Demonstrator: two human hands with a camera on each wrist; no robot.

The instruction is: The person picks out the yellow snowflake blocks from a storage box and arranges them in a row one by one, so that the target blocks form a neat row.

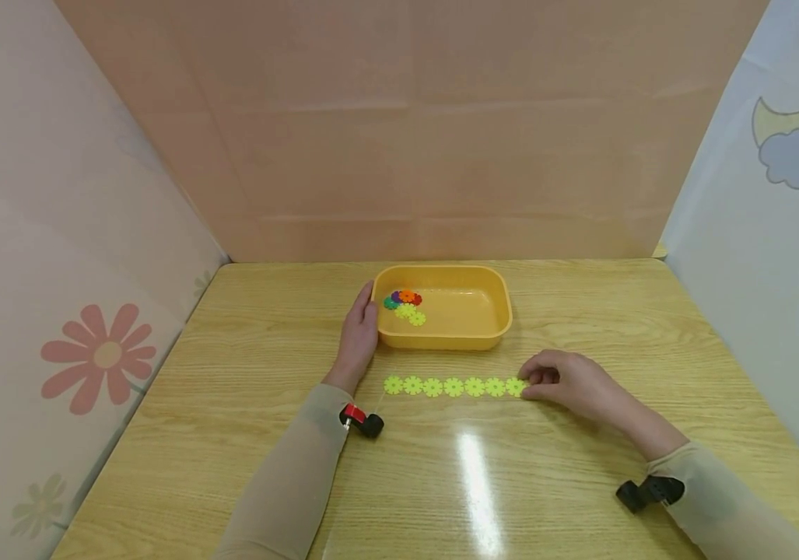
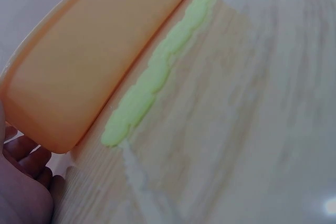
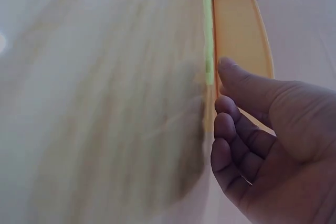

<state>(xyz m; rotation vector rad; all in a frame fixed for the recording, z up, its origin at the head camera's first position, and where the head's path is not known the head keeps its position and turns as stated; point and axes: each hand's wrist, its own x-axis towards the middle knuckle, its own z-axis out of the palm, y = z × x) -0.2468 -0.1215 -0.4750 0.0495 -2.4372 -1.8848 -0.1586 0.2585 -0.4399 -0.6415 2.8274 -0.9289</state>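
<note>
A row of several yellow-green flower-shaped plastic discs (image 1: 453, 387) lies flat on the table in front of a yellow tray (image 1: 441, 341). At the row's right end my right hand (image 1: 570, 385) has its thumb and index finger at the edges of the last disc (image 1: 514, 386), pinching it lightly. The other fingers of that hand (image 3: 283, 135) are curled in the right wrist view. My left hand (image 1: 359, 338) rests along the tray's left side, fingers against its outer wall. The left wrist view shows its fingers (image 2: 31, 158) partly hidden by the tray.
Inside the tray, at its left, lie more discs: yellow-green (image 1: 411, 314), orange (image 1: 407, 296), red, purple and green. The wooden table (image 1: 245, 435) meets a brown back panel (image 1: 413, 155) and printed side panels. Black wrist cameras (image 1: 371, 425) sit on both forearms.
</note>
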